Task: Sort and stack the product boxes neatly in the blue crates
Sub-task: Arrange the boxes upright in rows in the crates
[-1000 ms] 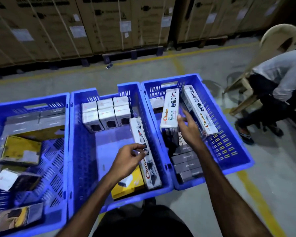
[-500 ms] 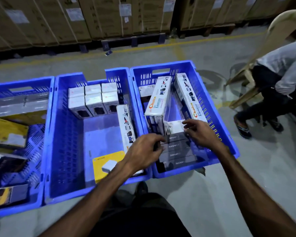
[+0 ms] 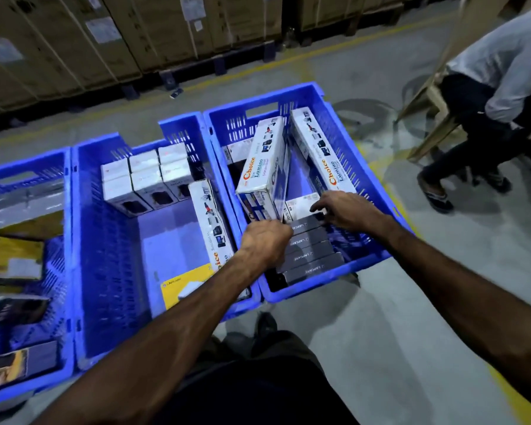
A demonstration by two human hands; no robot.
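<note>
Blue plastic crates are sitting side by side on the floor, and we are leaning over the right crate [image 3: 362,142]. Two long white boxes [image 3: 259,167] are standing tilted inside it, above a row of dark flat boxes [image 3: 311,256]. Our left hand [image 3: 265,243] is curling over that row's near edge; our right hand [image 3: 348,210] is spreading open fingers onto a small white box [image 3: 301,204].
</note>
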